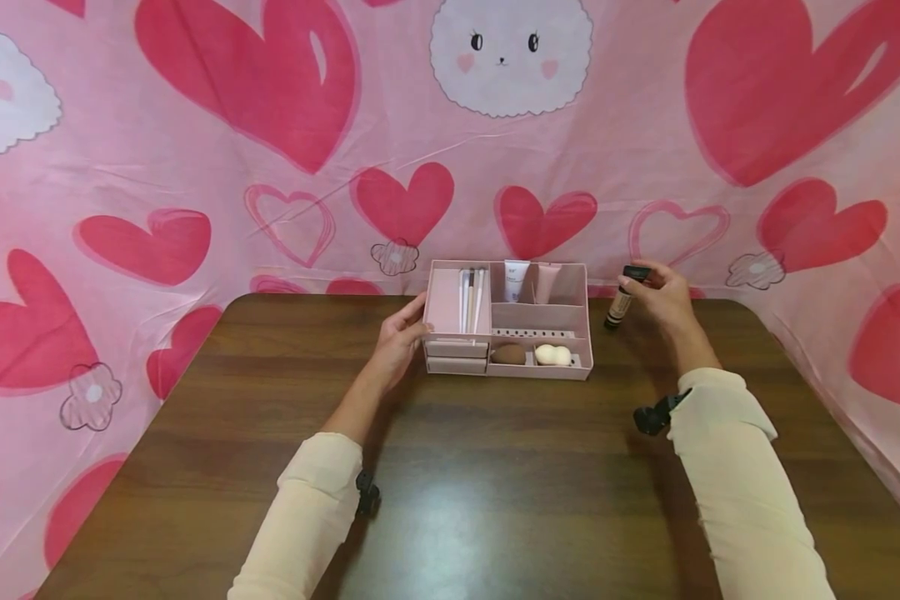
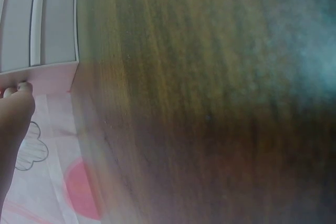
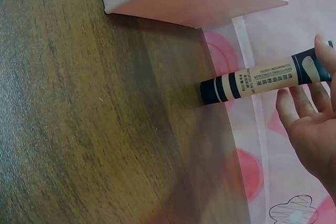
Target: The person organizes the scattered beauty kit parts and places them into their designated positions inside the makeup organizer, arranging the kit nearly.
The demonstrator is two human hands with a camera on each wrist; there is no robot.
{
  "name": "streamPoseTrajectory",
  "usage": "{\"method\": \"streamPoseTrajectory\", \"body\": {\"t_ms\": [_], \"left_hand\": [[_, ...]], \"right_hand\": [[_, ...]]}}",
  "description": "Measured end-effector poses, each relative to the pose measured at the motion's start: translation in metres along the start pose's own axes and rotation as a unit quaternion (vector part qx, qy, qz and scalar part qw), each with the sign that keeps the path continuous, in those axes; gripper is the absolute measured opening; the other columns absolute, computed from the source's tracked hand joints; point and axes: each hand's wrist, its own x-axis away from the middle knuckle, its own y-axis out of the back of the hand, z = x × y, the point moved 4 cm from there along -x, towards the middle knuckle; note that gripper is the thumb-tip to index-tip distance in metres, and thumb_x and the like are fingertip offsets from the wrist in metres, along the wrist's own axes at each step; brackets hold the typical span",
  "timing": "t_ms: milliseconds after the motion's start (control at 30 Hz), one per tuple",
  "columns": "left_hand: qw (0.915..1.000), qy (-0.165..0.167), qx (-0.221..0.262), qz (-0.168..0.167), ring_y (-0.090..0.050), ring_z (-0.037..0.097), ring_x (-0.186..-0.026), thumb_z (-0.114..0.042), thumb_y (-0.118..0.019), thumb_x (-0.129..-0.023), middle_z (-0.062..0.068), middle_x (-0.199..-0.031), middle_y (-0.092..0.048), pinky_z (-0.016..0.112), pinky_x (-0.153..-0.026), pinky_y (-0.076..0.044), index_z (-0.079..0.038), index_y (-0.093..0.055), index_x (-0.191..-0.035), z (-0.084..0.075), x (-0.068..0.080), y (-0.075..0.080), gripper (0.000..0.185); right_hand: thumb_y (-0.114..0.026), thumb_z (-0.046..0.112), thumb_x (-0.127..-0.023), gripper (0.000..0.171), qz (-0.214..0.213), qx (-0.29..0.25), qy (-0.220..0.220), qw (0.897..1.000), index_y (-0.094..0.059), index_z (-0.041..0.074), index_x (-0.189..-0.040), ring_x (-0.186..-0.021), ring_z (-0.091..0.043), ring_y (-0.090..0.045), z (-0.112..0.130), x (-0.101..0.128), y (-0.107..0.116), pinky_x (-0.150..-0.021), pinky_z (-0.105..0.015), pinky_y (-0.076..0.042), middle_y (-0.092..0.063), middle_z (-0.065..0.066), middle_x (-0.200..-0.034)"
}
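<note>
Left hand (image 1: 400,342) grips the left side of the pink plastic organizer box (image 1: 507,321), right hand (image 1: 663,298) just right of it pinches a beige black-capped tube (image 1: 621,302).

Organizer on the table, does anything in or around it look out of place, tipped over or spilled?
Nothing looks spilled or damaged. The pink organizer sits square, with brushes, two tubes and two sponges inside. The one thing outside is a beige tube, tilted with its lower end on the table, held at the cap by the right hand. The left hand holds the organizer's side.
</note>
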Motion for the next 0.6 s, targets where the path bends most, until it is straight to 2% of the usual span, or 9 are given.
{"method": "streamPoseTrajectory", "body": {"t_ms": [133, 300, 600], "left_hand": [[1.0000, 0.000, 0.002, 0.003, -0.058, -0.001, -0.104, 0.012, -0.044, -0.092, 0.026, -0.165, -0.027, 0.012, -0.087, -0.051, 0.008, -0.025, -0.157, -0.001, 0.001, -0.001, 0.068], [1.0000, -0.003, 0.005, 0.004, -0.059, -0.001, -0.103, 0.013, -0.043, -0.092, 0.026, -0.165, -0.028, 0.012, -0.087, -0.051, 0.008, -0.025, -0.157, -0.002, 0.001, -0.001, 0.067], [1.0000, 0.001, 0.005, 0.001, -0.058, -0.001, -0.106, 0.012, -0.043, -0.093, 0.024, -0.166, -0.026, 0.011, -0.088, -0.051, 0.008, -0.025, -0.157, -0.001, 0.001, -0.001, 0.067]], "right_hand": [[-0.068, -0.005, -0.090, 0.025, -0.007, -0.052, 0.007, 0.999, -0.071, 0.020, -0.094, -0.070, 0.008, -0.064, 0.004, 0.004, -0.004, -0.064, -0.008, -0.050, -0.073, 0.020, -0.078], [-0.064, -0.009, -0.090, 0.032, -0.012, -0.052, 0.015, 0.998, -0.071, 0.020, -0.082, -0.066, 0.007, -0.064, 0.016, 0.013, -0.009, -0.062, -0.008, -0.051, -0.073, 0.018, -0.073], [-0.067, -0.007, -0.090, 0.027, -0.026, -0.050, 0.012, 0.998, -0.071, 0.018, -0.082, -0.067, 0.006, -0.062, 0.019, 0.019, -0.012, -0.064, -0.008, -0.051, -0.072, 0.018, -0.073]]}}
